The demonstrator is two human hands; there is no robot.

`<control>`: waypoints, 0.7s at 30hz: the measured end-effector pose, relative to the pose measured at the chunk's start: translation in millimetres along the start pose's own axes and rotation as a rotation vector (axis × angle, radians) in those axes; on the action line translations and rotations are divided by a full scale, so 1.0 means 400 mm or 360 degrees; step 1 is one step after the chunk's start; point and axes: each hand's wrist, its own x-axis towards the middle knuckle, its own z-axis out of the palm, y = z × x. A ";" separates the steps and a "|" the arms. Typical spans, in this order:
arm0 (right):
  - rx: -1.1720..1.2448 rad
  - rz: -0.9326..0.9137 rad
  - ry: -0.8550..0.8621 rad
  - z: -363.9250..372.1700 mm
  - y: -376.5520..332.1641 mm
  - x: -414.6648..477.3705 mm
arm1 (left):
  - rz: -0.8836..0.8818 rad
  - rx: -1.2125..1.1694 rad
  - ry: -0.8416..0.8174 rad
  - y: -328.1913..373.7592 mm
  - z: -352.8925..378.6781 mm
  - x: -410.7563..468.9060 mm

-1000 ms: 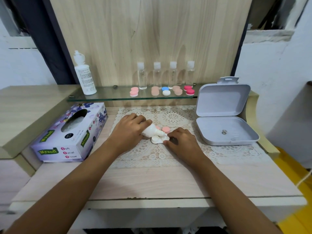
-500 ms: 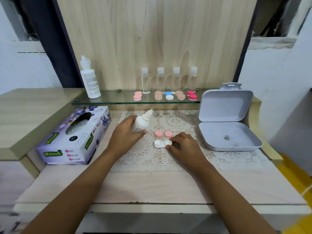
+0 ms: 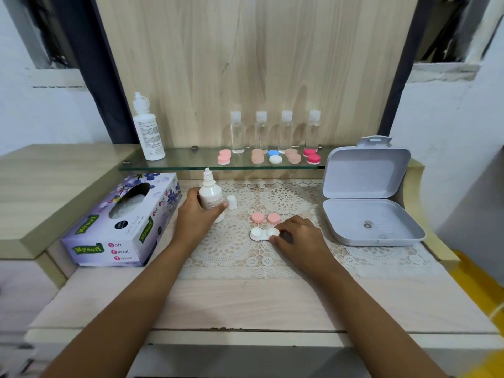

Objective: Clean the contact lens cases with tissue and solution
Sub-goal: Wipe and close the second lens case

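Open white lens case (image 3: 261,234) on the tabletop's lace mat (image 3: 231,249); right grip (image 3: 297,238) pinches its right end, pink caps (image 3: 257,217) just beyond. Left grip (image 3: 196,212) wraps the uncapped solution bottle (image 3: 210,193), upright, bottle cap (image 3: 231,202) just right. Risk: nozzle open, so a tip on the lace spills solution. Tissue box (image 3: 120,227), left of left grip, reads "Mysoft Soft Facial Tissue".

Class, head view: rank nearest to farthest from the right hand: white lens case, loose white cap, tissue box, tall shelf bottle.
1. White lens case: touching right hand.
2. Loose white cap: back left.
3. Tissue box: far left.
4. Tall shelf bottle: rear left.
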 end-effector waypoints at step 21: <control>-0.0012 -0.0019 0.0025 0.005 0.003 0.002 | 0.0572 0.0649 -0.0598 0.085 0.066 -0.054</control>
